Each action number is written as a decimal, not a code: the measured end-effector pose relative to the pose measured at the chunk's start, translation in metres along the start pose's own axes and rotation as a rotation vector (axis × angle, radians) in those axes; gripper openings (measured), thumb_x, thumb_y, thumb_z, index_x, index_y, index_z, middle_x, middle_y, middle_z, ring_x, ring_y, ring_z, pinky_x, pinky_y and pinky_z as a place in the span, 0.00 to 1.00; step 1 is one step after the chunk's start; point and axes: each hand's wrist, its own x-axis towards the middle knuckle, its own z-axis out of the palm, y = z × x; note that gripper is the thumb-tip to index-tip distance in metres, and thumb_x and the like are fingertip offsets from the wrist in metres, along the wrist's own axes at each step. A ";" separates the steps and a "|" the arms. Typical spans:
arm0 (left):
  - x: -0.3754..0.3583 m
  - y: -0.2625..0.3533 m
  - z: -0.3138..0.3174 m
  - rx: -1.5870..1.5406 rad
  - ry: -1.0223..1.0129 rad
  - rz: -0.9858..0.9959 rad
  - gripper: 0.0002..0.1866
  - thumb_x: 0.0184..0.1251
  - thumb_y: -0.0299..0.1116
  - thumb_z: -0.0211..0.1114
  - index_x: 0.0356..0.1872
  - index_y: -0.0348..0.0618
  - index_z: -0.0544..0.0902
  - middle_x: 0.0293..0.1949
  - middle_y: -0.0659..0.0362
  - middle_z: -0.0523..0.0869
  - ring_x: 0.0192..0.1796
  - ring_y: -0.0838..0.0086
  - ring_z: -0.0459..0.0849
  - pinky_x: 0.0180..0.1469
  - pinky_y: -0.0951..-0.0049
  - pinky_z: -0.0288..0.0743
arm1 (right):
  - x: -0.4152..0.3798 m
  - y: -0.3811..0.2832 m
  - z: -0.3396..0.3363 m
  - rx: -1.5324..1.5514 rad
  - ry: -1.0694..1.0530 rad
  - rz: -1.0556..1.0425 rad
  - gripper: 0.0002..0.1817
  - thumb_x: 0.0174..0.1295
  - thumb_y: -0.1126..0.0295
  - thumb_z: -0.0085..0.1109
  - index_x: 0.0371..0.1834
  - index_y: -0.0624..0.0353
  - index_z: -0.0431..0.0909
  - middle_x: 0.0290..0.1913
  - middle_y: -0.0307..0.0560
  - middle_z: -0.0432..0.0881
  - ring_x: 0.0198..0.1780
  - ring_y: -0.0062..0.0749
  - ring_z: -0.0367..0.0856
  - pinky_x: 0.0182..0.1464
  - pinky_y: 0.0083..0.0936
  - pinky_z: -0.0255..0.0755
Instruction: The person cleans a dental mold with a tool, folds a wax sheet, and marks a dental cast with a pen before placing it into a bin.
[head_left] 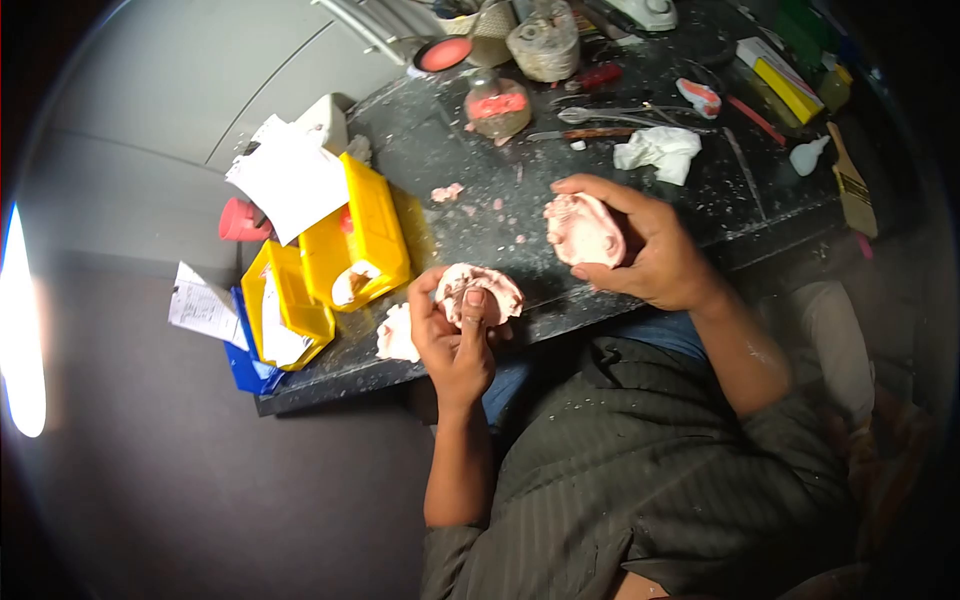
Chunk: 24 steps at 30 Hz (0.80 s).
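My left hand (455,345) is closed round a pale pink dental cast (492,290), its thumb pressed on the middle of the piece. Farther right, my right hand (655,250) grips a second pink dental cast (588,235) by its outer edge, with the ridged side turned up. The two casts are held apart, above the front part of the black table (440,220). Another pale pink piece (398,335) lies at the table edge just left of my left hand, which partly hides it.
Yellow bins (385,225) with papers (290,180) stand at the left. Behind are a glass burner (497,105), a round pot (545,50) and metal tools (610,116). Crumpled white tissue (660,150) lies beyond my right hand; a brush (852,185) is at the far right.
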 end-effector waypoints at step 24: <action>0.001 -0.001 0.000 -0.267 -0.075 -0.176 0.21 0.79 0.44 0.59 0.58 0.34 0.73 0.34 0.51 0.83 0.14 0.82 0.67 0.14 0.84 0.59 | 0.003 -0.001 0.004 -0.278 0.055 -0.158 0.38 0.47 0.80 0.75 0.67 0.63 0.75 0.62 0.52 0.82 0.60 0.37 0.83 0.63 0.30 0.75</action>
